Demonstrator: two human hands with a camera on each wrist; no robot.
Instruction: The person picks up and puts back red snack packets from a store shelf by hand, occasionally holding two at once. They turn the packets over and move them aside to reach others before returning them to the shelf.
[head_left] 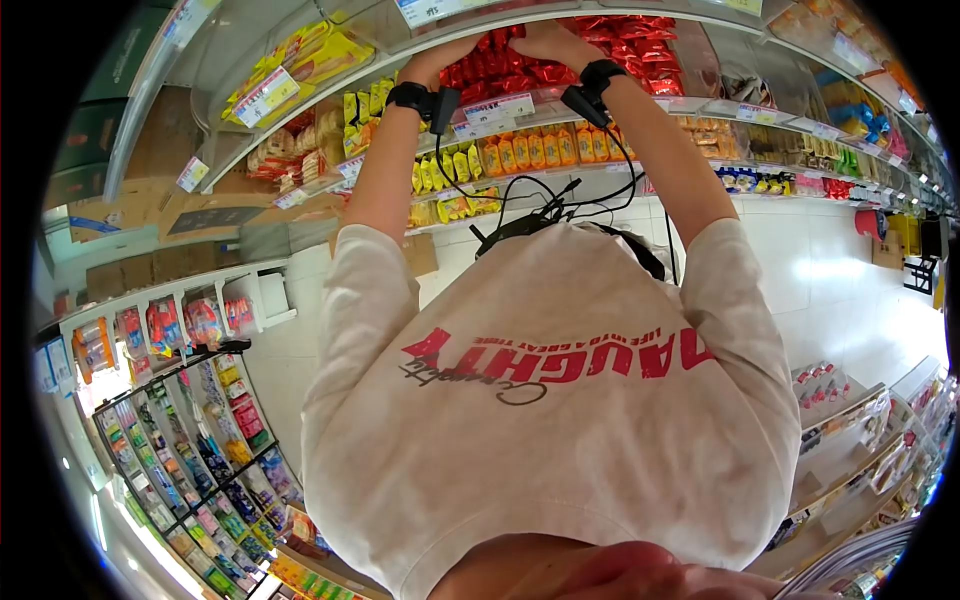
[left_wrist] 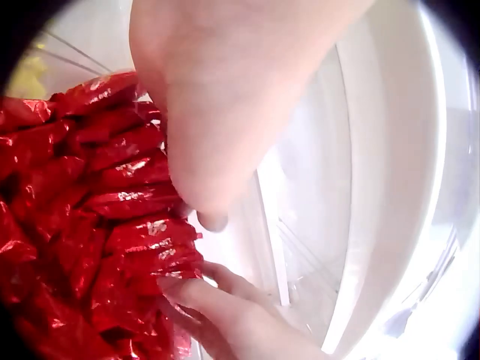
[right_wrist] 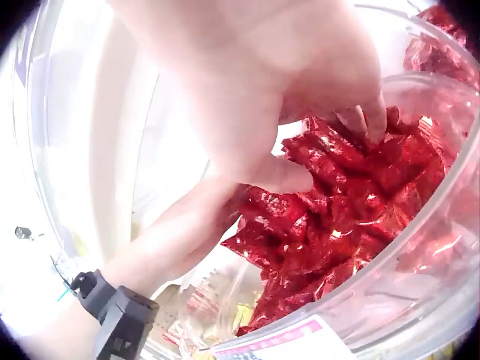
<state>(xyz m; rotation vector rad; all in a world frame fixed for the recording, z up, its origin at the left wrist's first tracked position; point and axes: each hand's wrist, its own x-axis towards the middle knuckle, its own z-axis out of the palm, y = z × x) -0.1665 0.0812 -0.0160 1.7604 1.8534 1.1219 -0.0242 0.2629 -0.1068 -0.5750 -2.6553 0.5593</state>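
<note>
Both hands reach into a clear shelf bin of shiny red packets [head_left: 500, 62]. The left hand [left_wrist: 217, 97] is against one side of the packed row in the left wrist view; its thumb tip shows, while its other fingers are hidden behind the packets. Opposite it, the right hand [right_wrist: 262, 90] grips red packets [right_wrist: 345, 202], with fingers bent over them and thumb on the near side. In the head view the left hand [head_left: 440, 62] is at the pile's left edge and the right hand [head_left: 552, 42] over its upper middle.
A clear curved bin wall [right_wrist: 420, 240] with a price label [right_wrist: 292, 341] borders the packets. Yellow packs [head_left: 300, 65] sit to the left on the shelf. Orange packs [head_left: 540, 150] fill the shelf below. Black cables [head_left: 545, 205] hang between the forearms.
</note>
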